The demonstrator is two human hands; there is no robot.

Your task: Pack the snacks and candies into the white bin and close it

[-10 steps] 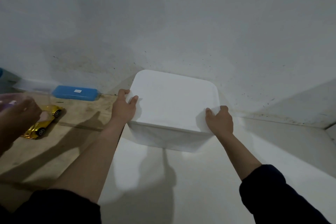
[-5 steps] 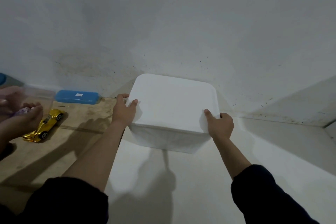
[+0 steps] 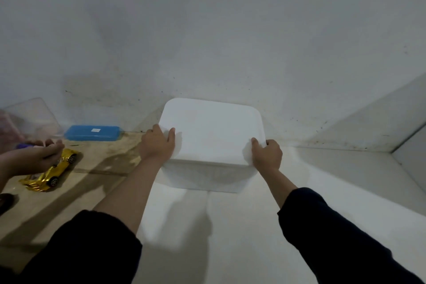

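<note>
The bin [image 3: 207, 175] stands on the white surface [image 3: 230, 237], near the wall [image 3: 207, 30]. The lid [image 3: 213, 130] sits on top of the bin and covers the opening completely. The bin contents are hidden by the lid.

Left hand [image 3: 157, 144]: placed at the near-left corner of the lid. The thumb lies on the lid top; the fingers curl over the left edge. The grip is closed on the lid.

Right hand [image 3: 267, 153]: placed at the near-right corner of the lid. The thumb presses on the lid top; the fingers wrap down over the right edge. The grip is closed on the lid.

Both forearms reach forward from dark sleeves [image 3: 341, 237].

To the left of the white surface is a brownish, stained area. On it:
- A blue case [image 3: 93, 132] with a small white label lies flat against the base of the wall, left of the bin and apart from it.
- A gold toy car [image 3: 49, 172] lies nearer the camera, left of the blue case.
- A clear container [image 3: 34, 117] stands at the left edge of the view; its contents are too blurred to identify.

A second person's hand [image 3: 36, 157] enters from the left edge, above the toy car. It is partly blurred; whether it holds anything cannot be told.
</note>
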